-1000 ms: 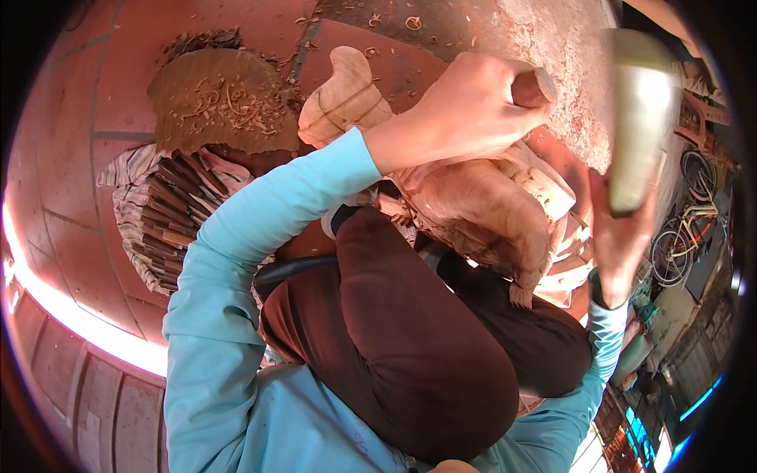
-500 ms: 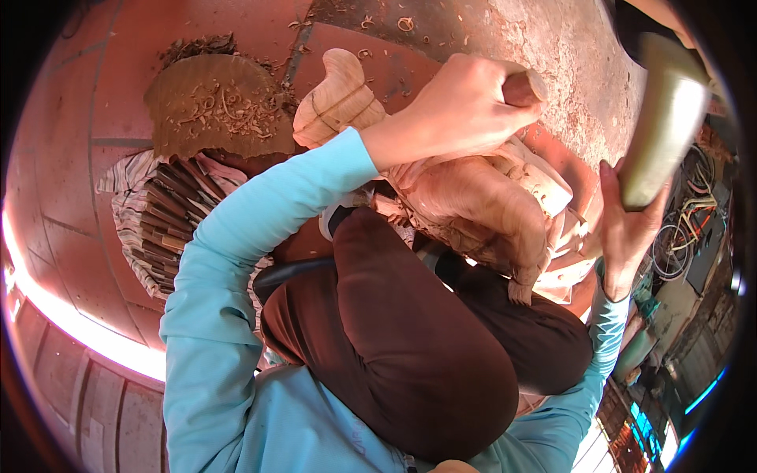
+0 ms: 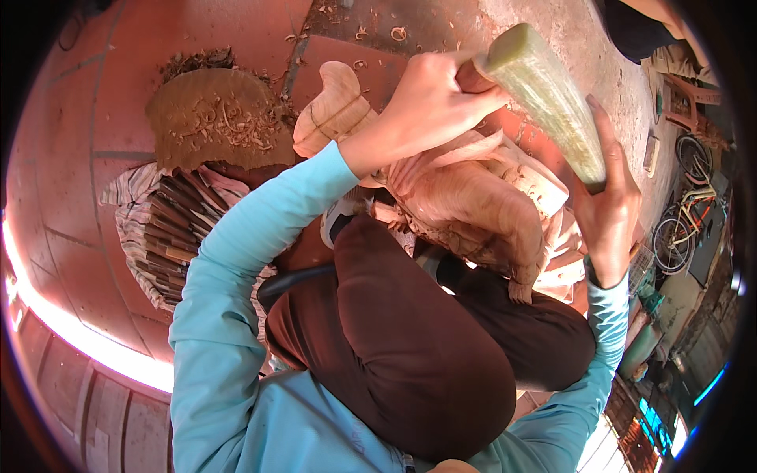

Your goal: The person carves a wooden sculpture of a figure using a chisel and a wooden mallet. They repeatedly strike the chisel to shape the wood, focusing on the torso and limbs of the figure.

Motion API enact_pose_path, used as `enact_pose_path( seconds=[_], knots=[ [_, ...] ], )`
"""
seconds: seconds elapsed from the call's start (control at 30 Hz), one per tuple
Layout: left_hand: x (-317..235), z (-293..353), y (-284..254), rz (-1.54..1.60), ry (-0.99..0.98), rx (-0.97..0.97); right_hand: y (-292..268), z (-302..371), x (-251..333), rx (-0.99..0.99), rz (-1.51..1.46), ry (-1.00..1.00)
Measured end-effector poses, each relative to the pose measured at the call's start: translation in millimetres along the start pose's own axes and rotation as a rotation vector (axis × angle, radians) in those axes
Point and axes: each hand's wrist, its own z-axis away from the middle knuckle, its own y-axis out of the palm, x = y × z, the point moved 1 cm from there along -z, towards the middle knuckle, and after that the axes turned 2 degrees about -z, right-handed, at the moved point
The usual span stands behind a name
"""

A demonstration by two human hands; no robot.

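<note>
My left hand [image 3: 430, 102] is closed round a brown wooden tool handle [image 3: 471, 76], probably a chisel's; its blade is hidden behind the fist. Closed on the lower end of a greenish wooden mallet [image 3: 548, 98] is my right hand [image 3: 611, 209]. The mallet's thick end meets the end of the handle in this view, touching it or very close. Below both hands lies a pale wood carving [image 3: 473, 197] with rounded limbs, resting by my crossed legs. A curved upright part of it [image 3: 335, 102] rises beyond my left wrist.
A brown wooden slab [image 3: 213, 118] strewn with curled shavings lies on the red tiles [image 3: 71, 158] at left. Beside it, several wooden-handled tools [image 3: 169, 229] rest in a striped cloth [image 3: 130, 193]. Bicycles [image 3: 682, 217] stand far right. Part of another person [image 3: 643, 27] shows top right.
The mallet has swung left and inward, from well apart at the right to the handle's end. My left hand has shifted slightly left with the handle.
</note>
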Motion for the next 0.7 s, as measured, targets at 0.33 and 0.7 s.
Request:
enact_pose_path(
  seconds=[0.33,0.7],
  knots=[
    [6,2,-2,0.060,0.041,0.040,-7,-8,5,-0.006,0.055,-0.054],
    [2,0,-27,0.113,-0.161,0.015,-4,-8,1,0.082,-0.014,0.011]
  ],
)
